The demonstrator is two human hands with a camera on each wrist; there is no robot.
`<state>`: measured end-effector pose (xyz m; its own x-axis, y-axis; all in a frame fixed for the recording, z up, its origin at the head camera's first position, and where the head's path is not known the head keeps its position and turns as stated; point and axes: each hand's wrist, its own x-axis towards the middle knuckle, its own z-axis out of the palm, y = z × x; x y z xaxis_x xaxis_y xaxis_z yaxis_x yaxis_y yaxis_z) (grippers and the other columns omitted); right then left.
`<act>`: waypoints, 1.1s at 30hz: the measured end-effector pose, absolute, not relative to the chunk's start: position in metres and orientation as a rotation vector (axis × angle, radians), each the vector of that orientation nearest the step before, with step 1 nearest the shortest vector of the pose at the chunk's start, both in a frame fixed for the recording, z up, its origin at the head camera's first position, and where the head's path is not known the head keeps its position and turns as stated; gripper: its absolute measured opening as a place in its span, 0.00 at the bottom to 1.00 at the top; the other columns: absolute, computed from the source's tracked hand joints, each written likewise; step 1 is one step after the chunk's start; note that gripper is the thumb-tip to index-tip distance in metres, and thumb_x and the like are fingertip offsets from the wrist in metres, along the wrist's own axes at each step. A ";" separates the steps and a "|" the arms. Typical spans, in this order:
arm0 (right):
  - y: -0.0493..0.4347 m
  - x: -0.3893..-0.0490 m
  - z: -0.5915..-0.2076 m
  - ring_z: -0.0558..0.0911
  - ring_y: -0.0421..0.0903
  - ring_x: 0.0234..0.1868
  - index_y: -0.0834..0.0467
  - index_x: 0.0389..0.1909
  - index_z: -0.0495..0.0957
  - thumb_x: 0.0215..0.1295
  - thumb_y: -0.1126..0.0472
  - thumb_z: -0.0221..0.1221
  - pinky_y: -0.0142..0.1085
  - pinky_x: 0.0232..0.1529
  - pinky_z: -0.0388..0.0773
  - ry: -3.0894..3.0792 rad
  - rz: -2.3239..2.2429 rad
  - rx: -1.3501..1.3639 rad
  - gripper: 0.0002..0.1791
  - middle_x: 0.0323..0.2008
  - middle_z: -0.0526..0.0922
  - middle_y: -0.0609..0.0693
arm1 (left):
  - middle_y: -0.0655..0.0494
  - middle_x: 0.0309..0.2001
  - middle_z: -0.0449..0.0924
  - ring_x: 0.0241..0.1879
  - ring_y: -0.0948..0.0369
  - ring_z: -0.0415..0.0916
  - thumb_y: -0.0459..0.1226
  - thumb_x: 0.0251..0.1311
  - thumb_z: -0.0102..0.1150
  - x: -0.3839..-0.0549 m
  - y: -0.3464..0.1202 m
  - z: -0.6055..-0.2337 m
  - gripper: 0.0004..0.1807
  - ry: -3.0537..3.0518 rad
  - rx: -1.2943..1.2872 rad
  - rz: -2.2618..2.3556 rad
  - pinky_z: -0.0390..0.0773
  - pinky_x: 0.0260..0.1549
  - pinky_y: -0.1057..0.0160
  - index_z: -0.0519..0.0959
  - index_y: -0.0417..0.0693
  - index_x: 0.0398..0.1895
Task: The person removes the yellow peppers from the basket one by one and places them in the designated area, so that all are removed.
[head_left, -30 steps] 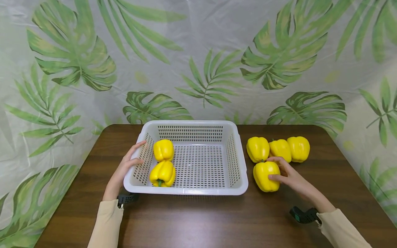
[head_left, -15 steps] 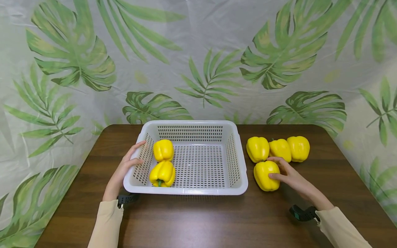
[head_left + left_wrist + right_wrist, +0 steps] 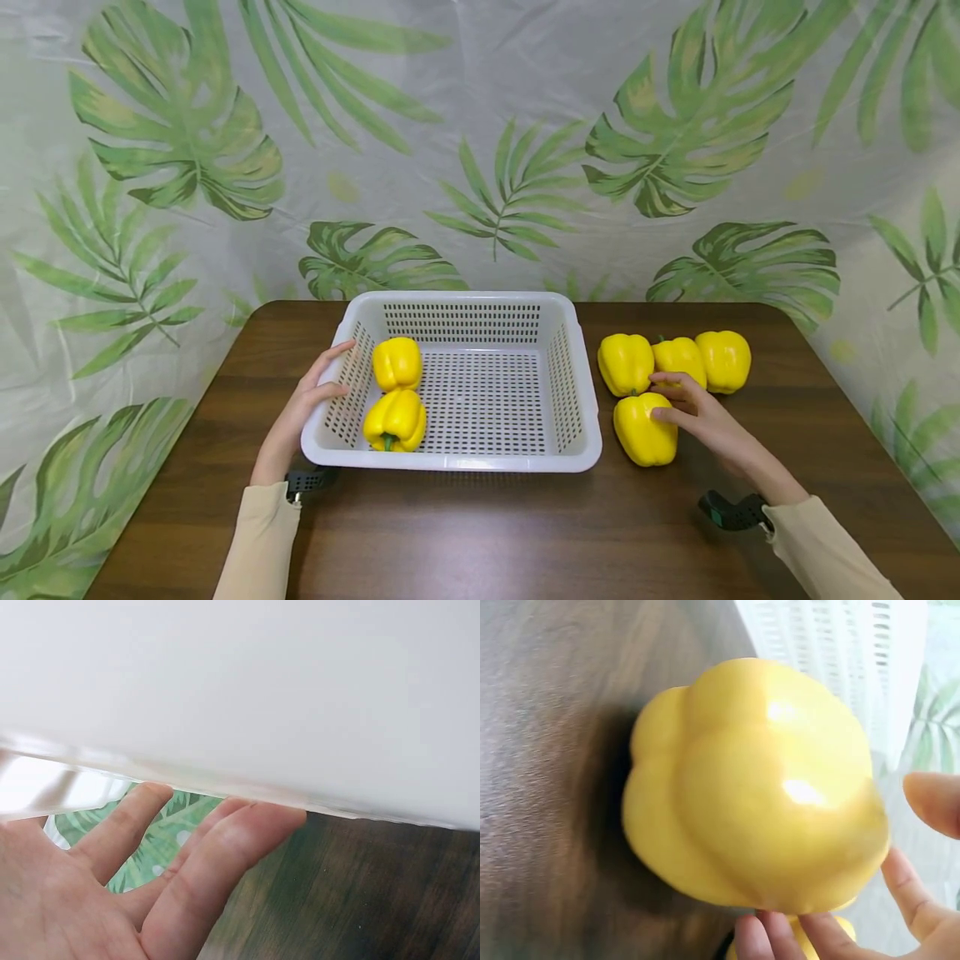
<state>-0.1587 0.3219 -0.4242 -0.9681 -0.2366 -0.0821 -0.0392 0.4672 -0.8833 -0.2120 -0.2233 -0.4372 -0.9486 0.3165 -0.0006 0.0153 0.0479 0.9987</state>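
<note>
In the head view, my left hand (image 3: 300, 404) rests on the left rim of a white perforated plastic basket (image 3: 592, 417). Its fingers look extended in the left wrist view, tips against the basket's edge (image 3: 360, 817). Inside the basket, along its left side, lie two yellow bell peppers, one behind (image 3: 397, 363) and one in front (image 3: 395, 421). My right hand (image 3: 697, 417) is at the nearest loose yellow bell pepper (image 3: 645, 429), right of the basket. The right wrist view has the thumb apart from this pepper (image 3: 757, 787), with fingertips close along its lower side; contact is unclear.
Behind that pepper, three more yellow bell peppers stand in a row: left (image 3: 626, 365), middle (image 3: 679, 358) and right (image 3: 723, 361). Everything is on a dark brown wooden table (image 3: 465, 533). A leaf-patterned cloth (image 3: 510, 183) hangs behind the table.
My right hand has loosened from the nearest pepper and risen slightly, fingers shifting back towards the row. The pepper stays in almost the same place. My left hand and the basket keep their positions.
</note>
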 end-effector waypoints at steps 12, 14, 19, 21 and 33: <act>0.313 -0.169 -0.407 0.72 0.48 0.56 0.67 0.65 0.58 0.72 0.60 0.52 0.23 0.47 0.70 2.525 -1.617 -0.301 0.26 0.62 0.64 0.68 | 0.42 0.73 0.43 0.60 0.33 0.57 0.30 0.64 0.41 -0.214 -0.223 -0.438 0.33 2.103 0.344 2.003 0.74 0.43 0.37 0.52 0.55 0.74; 0.309 -0.171 -0.404 0.74 0.42 0.54 0.68 0.64 0.58 0.72 0.61 0.51 0.23 0.48 0.71 2.519 -1.637 -0.340 0.25 0.61 0.64 0.68 | 0.42 0.73 0.43 0.60 0.33 0.57 0.30 0.64 0.41 -0.213 -0.223 -0.438 0.33 2.102 0.344 2.005 0.74 0.43 0.38 0.52 0.55 0.74; 0.297 -0.177 -0.396 0.75 0.48 0.55 0.69 0.63 0.60 0.71 0.64 0.51 0.25 0.48 0.73 2.504 -1.668 -0.414 0.24 0.60 0.65 0.68 | 0.43 0.73 0.43 0.60 0.34 0.57 0.30 0.65 0.40 -0.213 -0.223 -0.438 0.33 2.098 0.339 2.008 0.74 0.43 0.38 0.52 0.55 0.74; 0.291 -0.179 -0.391 0.72 0.56 0.58 0.69 0.63 0.61 0.71 0.64 0.52 0.27 0.49 0.73 2.497 -1.655 -0.408 0.23 0.61 0.65 0.67 | 0.42 0.73 0.43 0.60 0.34 0.57 0.30 0.65 0.41 -0.213 -0.223 -0.437 0.33 2.100 0.338 2.006 0.74 0.43 0.38 0.52 0.55 0.74; 0.255 -0.196 -0.375 0.67 0.63 0.61 0.63 0.63 0.62 0.71 0.59 0.52 0.56 0.56 0.68 2.428 -1.624 -0.463 0.24 0.62 0.67 0.63 | 0.42 0.73 0.43 0.60 0.34 0.57 0.29 0.65 0.40 -0.213 -0.223 -0.438 0.33 2.089 0.340 2.019 0.74 0.44 0.38 0.52 0.54 0.73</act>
<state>-0.1956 0.2548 -0.3752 -0.9345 -0.3552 0.0209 -0.1549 0.3534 -0.9226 -0.2133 -0.2235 -0.4376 -0.9499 0.3124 0.0053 0.0160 0.0318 0.9994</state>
